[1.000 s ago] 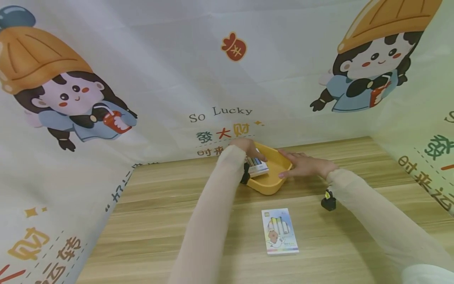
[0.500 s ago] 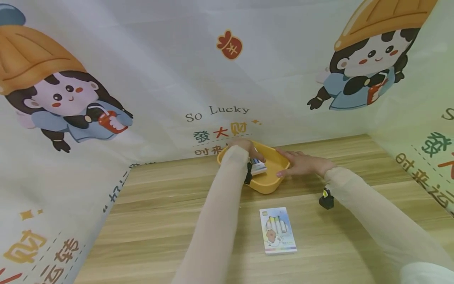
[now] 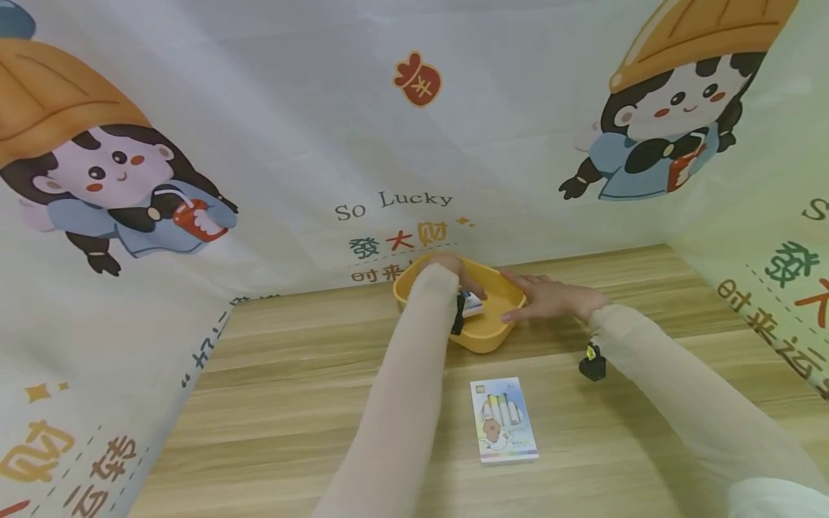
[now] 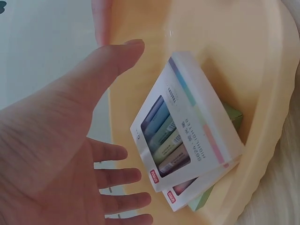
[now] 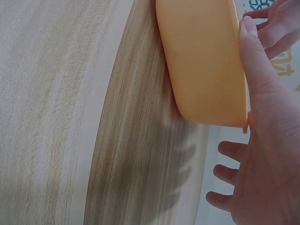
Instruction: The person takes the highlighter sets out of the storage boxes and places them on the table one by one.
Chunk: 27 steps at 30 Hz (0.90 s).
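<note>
- The left arm (image 3: 395,396) rises from the bottom edge, just left of centre, to the middle of the frame; its left hand (image 4: 70,131) hangs over the left end of the tray.
- In the left wrist view, the left thumb points up and right, well away from four loosely straight fingers; the hand is wide apart and has hold of nothing I can see.
- The right arm (image 3: 693,396) slants up and left from the lower right corner; its right hand (image 3: 549,298) lies at the right end of the tray.
- The right hand is spread, its thumb along the tray's rim in the right wrist view; three fingers show straight and apart from the tray. I cannot tell how firmly it presses.
- One yellow tray (image 3: 482,345) sits on the wooden table (image 3: 278,403), a little right of the frame's centre.
- Inside the tray, three boxes can be counted: a white highlighter box (image 4: 187,126) on top, tilted; a second white box (image 4: 183,193) partly under it; and a green box (image 4: 202,199), mostly hidden.
- One picture box (image 3: 504,421) lies flat below the tray, lower centre right.
- Two cartoon girls (image 3: 673,108) show on the printed backdrop (image 3: 291,122), upper left and upper right.
</note>
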Each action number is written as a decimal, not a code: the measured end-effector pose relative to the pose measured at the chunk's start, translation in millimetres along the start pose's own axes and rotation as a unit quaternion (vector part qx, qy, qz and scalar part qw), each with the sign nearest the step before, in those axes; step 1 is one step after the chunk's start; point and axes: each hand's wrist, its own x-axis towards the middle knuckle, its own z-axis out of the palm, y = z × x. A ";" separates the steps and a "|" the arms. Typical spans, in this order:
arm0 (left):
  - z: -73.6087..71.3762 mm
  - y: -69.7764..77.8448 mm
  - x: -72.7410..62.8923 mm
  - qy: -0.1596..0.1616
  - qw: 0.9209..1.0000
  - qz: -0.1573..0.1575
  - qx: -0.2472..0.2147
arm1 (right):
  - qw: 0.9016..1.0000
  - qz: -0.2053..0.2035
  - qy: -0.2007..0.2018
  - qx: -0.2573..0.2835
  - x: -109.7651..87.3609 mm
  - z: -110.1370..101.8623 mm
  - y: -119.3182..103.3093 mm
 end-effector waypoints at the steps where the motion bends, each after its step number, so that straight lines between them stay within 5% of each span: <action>1: -0.2 0.0 -0.3 -0.009 1.000 -0.003 -0.013 | 1.000 0.001 0.000 0.000 0.4 0.2 0.5; 8: -1.5 0.8 -14.2 -0.041 0.998 0.014 0.041 | 1.000 0.011 -0.006 0.010 0.4 0.9 2.1; 14: 0.0 1.8 -14.4 -0.047 0.998 0.003 0.033 | 1.000 0.013 -0.005 0.005 0.5 0.8 1.9; 27: 13.0 -0.9 -15.8 0.028 0.995 0.049 0.087 | 1.000 0.014 -0.003 0.008 -1.0 0.9 1.6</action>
